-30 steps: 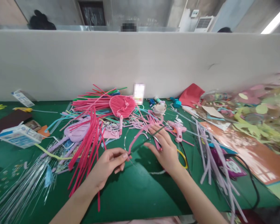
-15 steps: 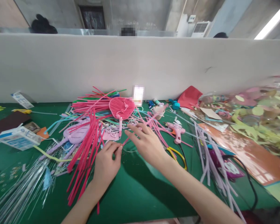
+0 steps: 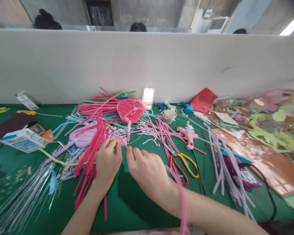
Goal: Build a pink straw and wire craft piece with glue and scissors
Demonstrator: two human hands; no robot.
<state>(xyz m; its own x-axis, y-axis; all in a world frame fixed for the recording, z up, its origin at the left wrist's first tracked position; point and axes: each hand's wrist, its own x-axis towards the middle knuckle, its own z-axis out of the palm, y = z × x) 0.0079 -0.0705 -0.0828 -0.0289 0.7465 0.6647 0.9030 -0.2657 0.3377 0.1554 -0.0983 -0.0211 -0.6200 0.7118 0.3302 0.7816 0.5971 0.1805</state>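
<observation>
My left hand (image 3: 107, 161) and my right hand (image 3: 147, 169) meet at their fingertips over the green table (image 3: 137, 202), just in front of a heap of pink pipe cleaners (image 3: 93, 143). Both pinch a thin pink strand between them; its ends are hard to follow. A pale pink pipe cleaner (image 3: 182, 195) drapes over my right forearm. A pink heart-shaped fan (image 3: 130, 111) and a lilac fan (image 3: 84, 137) lie in the heap behind my hands.
Yellow- and red-handled scissors (image 3: 186, 163) and a pink glue gun (image 3: 189, 137) lie to the right. Lilac pipe cleaners (image 3: 220, 156), paper cutouts in plastic (image 3: 267, 124), a blue-white box (image 3: 24, 139), and clear strips (image 3: 22, 195) lie around. A white partition (image 3: 147, 62) backs the table.
My right hand has left the scissors area and come left to meet my left hand, closing into a pinch. My left hand moved slightly forward towards the pink heap.
</observation>
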